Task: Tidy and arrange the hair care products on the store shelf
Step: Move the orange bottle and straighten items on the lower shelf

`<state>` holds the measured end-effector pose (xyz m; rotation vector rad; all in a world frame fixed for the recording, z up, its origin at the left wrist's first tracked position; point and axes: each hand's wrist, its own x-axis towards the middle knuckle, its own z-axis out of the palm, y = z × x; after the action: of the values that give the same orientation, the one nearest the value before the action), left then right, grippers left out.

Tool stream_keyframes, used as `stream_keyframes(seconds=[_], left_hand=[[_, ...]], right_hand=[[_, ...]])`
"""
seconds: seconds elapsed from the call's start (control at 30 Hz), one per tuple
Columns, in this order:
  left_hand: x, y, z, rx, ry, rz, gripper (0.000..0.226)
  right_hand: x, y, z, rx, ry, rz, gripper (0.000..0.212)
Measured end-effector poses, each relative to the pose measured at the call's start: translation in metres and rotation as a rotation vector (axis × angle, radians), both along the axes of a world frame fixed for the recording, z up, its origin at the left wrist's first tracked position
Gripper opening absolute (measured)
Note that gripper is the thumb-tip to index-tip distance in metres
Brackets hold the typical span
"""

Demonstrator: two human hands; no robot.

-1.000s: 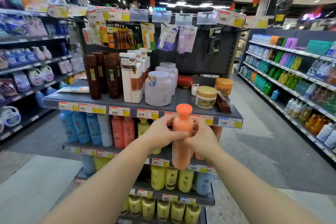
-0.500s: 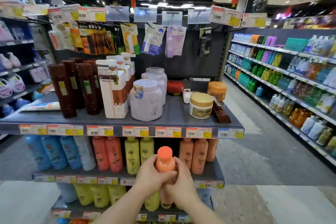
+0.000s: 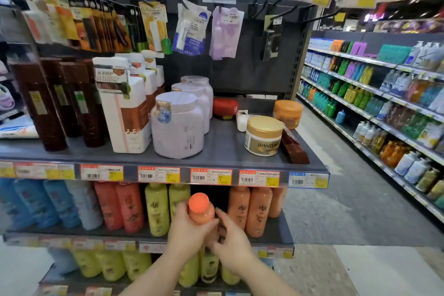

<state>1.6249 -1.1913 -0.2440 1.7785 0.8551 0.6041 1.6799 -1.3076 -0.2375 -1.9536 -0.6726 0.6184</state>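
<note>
Orange bottle (image 3: 201, 211) sits in the left hand's (image 3: 186, 233) grip by the shelf gap just ahead, right hand (image 3: 231, 241) loose beside it, and it could bump the yellow bottles (image 3: 165, 206) over if pushed in crooked.

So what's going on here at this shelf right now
A person is restocking a store display of hair care products. The left hand grips an orange bottle with an orange cap, and the right hand is beside it with its fingers touching the bottle low down. The bottle is held in front of a dark gap on the second shelf, between the yellow bottles and a row of matching orange bottles. It looks headed for that gap but is not yet set down.
</note>
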Motion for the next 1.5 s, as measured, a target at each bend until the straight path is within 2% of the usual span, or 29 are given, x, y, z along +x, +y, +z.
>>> stream_keyframes(seconds=[0.1,0.27,0.43,0.53,0.7,0.83,1.0,1.27,1.5], left_hand=[[0.003,-0.012,0.006,0.035,0.063,0.007,0.072],[0.012,-0.065,0.024,-0.045,0.105,-0.040,0.071],[0.036,-0.118,0.025,-0.147,0.064,-0.289,0.065],[0.055,-0.132,0.028,-0.278,0.057,-0.439,0.056],[0.080,-0.125,0.029,-0.497,0.081,-0.581,0.041],[0.086,-0.118,0.029,-0.619,0.079,-0.558,0.026],[0.088,-0.105,0.020,-0.632,0.055,-0.487,0.026],[0.080,-0.074,0.022,-0.668,-0.044,-0.312,0.021],[0.072,-0.065,0.015,-0.680,-0.076,-0.257,0.023]], right_hand=[[0.005,-0.004,-0.002,0.015,-0.036,-0.009,0.076],[0.017,-0.036,0.000,0.030,-0.077,-0.128,0.051],[0.048,-0.097,0.006,0.000,-0.029,-0.212,0.045],[0.071,-0.126,0.015,0.036,-0.014,-0.280,0.032],[0.107,-0.158,0.017,0.053,0.055,-0.248,0.046],[0.126,-0.162,0.008,0.083,0.067,-0.217,0.054],[0.147,-0.159,-0.001,0.123,0.118,-0.223,0.064],[0.173,-0.143,-0.006,0.162,0.135,-0.276,0.067],[0.177,-0.128,-0.016,0.203,0.130,-0.291,0.062]])
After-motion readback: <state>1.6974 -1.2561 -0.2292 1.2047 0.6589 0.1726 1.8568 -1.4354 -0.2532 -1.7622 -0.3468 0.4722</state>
